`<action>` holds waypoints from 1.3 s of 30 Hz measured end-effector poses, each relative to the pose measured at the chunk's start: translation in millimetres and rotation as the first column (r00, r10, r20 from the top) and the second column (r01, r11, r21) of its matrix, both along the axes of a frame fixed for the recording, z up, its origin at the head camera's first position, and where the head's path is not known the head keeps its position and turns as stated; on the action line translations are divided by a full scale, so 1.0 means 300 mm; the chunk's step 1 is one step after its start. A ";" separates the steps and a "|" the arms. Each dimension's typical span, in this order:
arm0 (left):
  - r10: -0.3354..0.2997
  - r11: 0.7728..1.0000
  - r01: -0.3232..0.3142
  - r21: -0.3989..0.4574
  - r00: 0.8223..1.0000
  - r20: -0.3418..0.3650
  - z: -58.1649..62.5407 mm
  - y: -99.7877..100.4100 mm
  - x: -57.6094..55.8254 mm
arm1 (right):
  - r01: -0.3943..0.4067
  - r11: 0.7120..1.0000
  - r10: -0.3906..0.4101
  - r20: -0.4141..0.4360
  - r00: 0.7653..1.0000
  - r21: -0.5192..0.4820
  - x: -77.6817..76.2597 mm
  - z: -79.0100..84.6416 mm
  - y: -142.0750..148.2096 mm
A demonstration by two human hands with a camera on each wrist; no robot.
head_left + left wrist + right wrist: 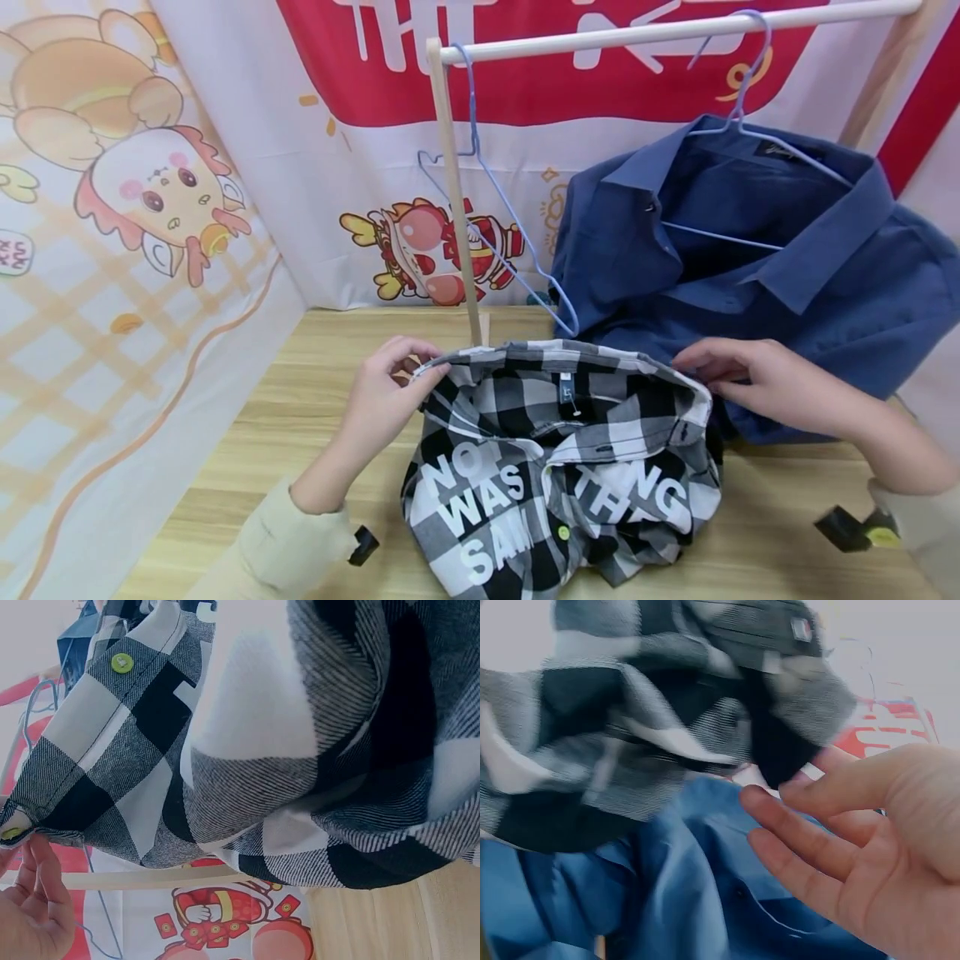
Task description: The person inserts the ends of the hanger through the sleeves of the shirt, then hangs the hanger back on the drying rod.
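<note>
A black, white and grey checked shirt (510,492) with white lettering and yellow-green buttons hangs bunched over the table, its collar spread toward the back. My left hand (390,383) pinches the collar's left end between thumb and fingers. At the opposite end, my right hand (750,379) holds the collar edge between thumb and fingertips. In the left wrist view, the left fingers (41,874) grip the cloth near a button. The right wrist view shows the right hand (870,825) with thumb and index at the shirt's corner, the other fingers loosely extended.
A wooden rack with a white rail (645,35) stands behind the shirt. An unloaded blue wire hanger (517,208) hangs at its left end. To the right, a navy shirt (847,292) hangs on another hanger (738,108). Below is the wood-grain table (300,400).
</note>
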State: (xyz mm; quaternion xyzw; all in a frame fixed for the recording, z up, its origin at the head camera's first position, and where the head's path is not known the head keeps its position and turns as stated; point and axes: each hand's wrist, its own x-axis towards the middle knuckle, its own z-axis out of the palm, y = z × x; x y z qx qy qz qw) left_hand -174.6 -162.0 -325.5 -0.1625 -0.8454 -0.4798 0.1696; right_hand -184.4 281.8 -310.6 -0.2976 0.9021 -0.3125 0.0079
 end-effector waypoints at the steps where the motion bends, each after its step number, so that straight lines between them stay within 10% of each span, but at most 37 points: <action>1: 0.002 1.000 -0.002 0.001 1.000 -0.003 -0.001 0.000 0.000 | -0.011 1.000 0.011 -0.011 1.000 -0.008 -0.004 0.007 0.003; 13: -0.016 1.000 0.016 0.005 0.999 0.033 -0.010 0.016 0.001 | 0.008 0.995 -0.015 -0.075 0.997 -0.097 -0.044 0.112 -0.092; 30: -0.011 1.000 0.011 0.000 0.999 0.043 -0.016 0.027 0.002 | 0.087 0.869 0.056 0.271 0.961 -0.487 -0.106 0.229 -0.347; 39: -0.024 1.000 0.024 -0.003 0.998 0.051 -0.023 0.031 0.003 | 0.068 0.885 0.096 0.323 0.942 -0.461 -0.129 0.225 -0.452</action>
